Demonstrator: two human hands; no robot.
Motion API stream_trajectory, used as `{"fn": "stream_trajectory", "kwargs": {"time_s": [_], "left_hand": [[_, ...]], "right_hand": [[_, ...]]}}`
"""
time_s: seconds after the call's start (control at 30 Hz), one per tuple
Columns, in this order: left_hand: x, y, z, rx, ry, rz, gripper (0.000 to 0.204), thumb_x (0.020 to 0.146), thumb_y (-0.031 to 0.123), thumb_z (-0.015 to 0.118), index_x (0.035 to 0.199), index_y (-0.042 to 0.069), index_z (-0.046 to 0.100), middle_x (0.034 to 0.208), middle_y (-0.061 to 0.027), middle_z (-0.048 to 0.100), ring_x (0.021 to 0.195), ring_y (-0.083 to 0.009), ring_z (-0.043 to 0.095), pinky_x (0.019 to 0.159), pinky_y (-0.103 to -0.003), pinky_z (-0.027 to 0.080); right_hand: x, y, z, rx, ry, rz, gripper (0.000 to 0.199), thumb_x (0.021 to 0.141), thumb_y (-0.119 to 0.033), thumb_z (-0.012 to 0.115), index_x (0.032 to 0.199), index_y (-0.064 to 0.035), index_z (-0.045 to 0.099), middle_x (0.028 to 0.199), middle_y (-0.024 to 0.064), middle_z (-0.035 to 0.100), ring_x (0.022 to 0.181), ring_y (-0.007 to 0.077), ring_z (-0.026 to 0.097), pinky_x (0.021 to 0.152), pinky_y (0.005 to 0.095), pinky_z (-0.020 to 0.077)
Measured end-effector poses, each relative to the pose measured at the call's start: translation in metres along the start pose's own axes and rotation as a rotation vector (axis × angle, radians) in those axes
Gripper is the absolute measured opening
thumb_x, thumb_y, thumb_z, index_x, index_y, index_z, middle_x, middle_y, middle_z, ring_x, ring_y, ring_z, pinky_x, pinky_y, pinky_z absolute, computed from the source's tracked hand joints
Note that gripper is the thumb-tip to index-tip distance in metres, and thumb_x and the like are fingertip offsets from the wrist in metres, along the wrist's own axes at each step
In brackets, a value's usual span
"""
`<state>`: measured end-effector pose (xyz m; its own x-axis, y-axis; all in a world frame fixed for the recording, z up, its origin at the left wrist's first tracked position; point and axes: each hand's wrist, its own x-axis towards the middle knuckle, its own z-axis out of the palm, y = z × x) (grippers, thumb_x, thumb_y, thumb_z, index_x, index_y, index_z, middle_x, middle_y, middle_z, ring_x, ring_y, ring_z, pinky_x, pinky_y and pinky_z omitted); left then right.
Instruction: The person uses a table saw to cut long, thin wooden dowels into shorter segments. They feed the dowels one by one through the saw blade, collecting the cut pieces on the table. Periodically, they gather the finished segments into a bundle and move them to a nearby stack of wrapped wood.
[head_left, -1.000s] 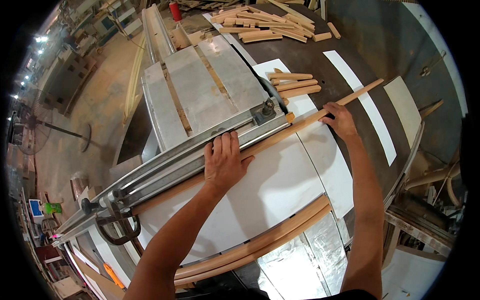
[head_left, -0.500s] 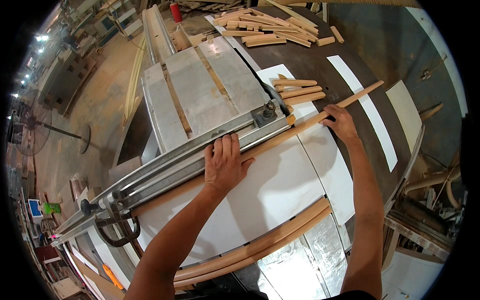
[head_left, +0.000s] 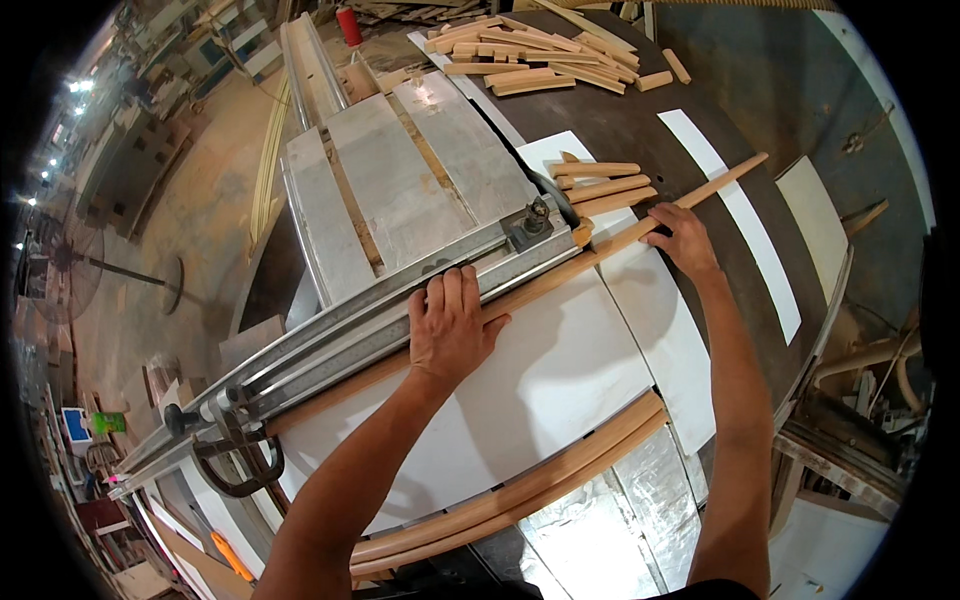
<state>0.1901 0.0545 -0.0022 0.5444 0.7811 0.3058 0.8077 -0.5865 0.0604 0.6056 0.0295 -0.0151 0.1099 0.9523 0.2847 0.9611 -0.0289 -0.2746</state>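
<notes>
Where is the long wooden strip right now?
In the head view, the long wooden strip lies diagonally across the white table against the metal fence, with the left hand pressing its middle and the right hand near its far end.

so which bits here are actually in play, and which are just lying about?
In play:
left hand
right hand
long wooden strip
metal fence rail

Lying about:
short cut pieces
offcut pile
curved wooden strips
red cylinder
</notes>
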Motion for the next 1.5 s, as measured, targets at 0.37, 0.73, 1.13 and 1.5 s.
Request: {"fn": "stream_trajectory", "kwargs": {"time_s": [0.37, 0.73, 1.13, 1.5], "left_hand": [[0.002, -0.002, 0.0, -0.002, 0.025, -0.011, 0.086, 0.073, 0.056, 0.08, 0.132, -0.001, 0.055, 0.119, -0.0108, 0.057, 0.108, -0.0256, 0.053, 0.094, -0.041, 0.038], [0.001, -0.005, -0.003, -0.057, 0.019, -0.038, 0.085, 0.072, 0.051, 0.083, 0.133, -0.001, 0.054, 0.12, -0.0112, 0.058, 0.109, -0.0261, 0.053, 0.096, -0.042, 0.039], [0.0, 0.0, -0.004, -0.104, 0.134, -0.039, 0.085, 0.062, 0.042, 0.09, 0.127, -0.002, 0.056, 0.115, -0.0117, 0.06, 0.104, -0.0275, 0.055, 0.092, -0.041, 0.04], [-0.002, -0.003, -0.001, -0.095, 0.128, -0.012, 0.083, 0.067, 0.046, 0.086, 0.128, -0.002, 0.056, 0.113, -0.0118, 0.059, 0.103, -0.0275, 0.055, 0.092, -0.04, 0.041]], "right_hand": [[0.005, -0.002, -0.002, -0.02, -0.002, 0.04, 0.053, 0.073, -0.024, 0.086, 0.12, -0.0029, 0.071, 0.129, 0.013, 0.066, 0.118, 0.0338, 0.061, 0.102, 0.0428, 0.0504], [-0.029, -0.002, -0.014, -0.129, -0.038, 0.125, 0.06, 0.072, -0.03, 0.087, 0.123, -0.004, 0.07, 0.133, 0.0144, 0.064, 0.121, 0.0334, 0.06, 0.106, 0.0429, 0.048], [-0.097, 0.009, -0.035, -0.072, -0.07, 0.147, 0.058, 0.071, -0.027, 0.088, 0.121, -0.004, 0.07, 0.133, 0.0156, 0.063, 0.121, 0.0351, 0.059, 0.105, 0.0437, 0.0488], [-0.105, -0.005, -0.045, -0.049, -0.186, 0.163, 0.055, 0.074, -0.021, 0.085, 0.124, -0.0042, 0.069, 0.136, 0.0139, 0.06, 0.123, 0.0348, 0.057, 0.106, 0.0429, 0.048]]}}
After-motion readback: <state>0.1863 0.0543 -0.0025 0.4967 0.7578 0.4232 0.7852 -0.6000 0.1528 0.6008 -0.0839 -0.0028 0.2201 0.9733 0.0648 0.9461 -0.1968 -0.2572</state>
